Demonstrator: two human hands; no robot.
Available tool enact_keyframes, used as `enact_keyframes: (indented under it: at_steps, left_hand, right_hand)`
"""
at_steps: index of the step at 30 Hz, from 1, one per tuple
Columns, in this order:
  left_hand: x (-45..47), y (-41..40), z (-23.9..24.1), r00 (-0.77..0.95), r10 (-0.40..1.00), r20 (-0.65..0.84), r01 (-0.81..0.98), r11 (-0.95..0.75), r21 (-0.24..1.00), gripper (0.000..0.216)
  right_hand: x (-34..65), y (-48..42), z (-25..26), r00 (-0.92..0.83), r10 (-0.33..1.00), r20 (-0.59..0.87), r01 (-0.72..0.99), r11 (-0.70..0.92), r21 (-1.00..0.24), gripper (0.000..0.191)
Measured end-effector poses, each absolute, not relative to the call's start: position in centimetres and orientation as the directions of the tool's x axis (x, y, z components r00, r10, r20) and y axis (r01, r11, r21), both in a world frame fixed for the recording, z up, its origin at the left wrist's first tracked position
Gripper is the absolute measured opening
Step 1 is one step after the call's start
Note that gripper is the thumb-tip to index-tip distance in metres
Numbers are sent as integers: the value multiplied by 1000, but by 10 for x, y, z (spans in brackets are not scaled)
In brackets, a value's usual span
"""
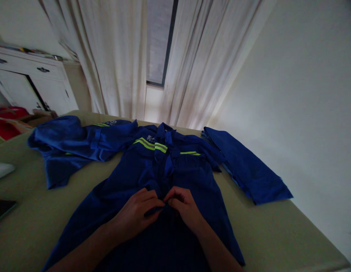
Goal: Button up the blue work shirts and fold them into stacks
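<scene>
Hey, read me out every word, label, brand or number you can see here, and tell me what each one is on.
Nothing is readable.
White marking on the chest of the blue shirt laid out in the middle: too small and blurred.
Pale marking on the blue garment at picture left: also too blurred.
I can make out no other text.

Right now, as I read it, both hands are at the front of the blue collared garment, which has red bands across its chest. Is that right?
Not the color: the head view shows yellow-green bands with grey between. The left hand and right hand are indeed at the front of the blue collared garment.
</scene>
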State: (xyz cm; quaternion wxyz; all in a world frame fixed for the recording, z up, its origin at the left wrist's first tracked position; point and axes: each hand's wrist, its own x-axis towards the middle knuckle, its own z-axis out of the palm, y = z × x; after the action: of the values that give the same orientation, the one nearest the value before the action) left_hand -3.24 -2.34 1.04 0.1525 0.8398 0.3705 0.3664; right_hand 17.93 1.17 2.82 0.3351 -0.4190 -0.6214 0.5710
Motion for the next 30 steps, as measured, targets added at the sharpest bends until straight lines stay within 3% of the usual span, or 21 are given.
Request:
enact_keyframes:
  at_steps: [4, 9, 16, 19, 26, 30]
  left_hand:
    - [-34, -24, 10, 452, 714, 535, 475, -700, 533, 21]
    - [-38, -24, 13, 458, 620, 637, 428, -782, 454, 18]
    - [-36, -25, 18, 489, 556, 672, 435, -823, 365, 18]
    - [-33, -26, 16, 455, 575, 680, 499, -797, 340, 20]
    - [-32, -21, 4, 326, 706, 628, 587, -672, 451, 13]
    - [-32, -23, 5, 358, 671, 649, 598, -699, 393, 13]
  right_hand:
    - [178, 11, 28, -452, 889, -70, 81, -37, -996, 12]
    - [177, 10, 28, -472, 880, -48, 26, -40, -999, 12]
    - [174, 10, 24, -482, 875, -50, 60, -24, -998, 10]
    - [174, 11, 22, -487, 872, -50, 72, -17, -997, 10]
    - [175, 11, 22, -422, 906, -11, 14, -6, -1000, 14]
    - [174, 9, 21, -425, 905, 29, 65, 63, -996, 11]
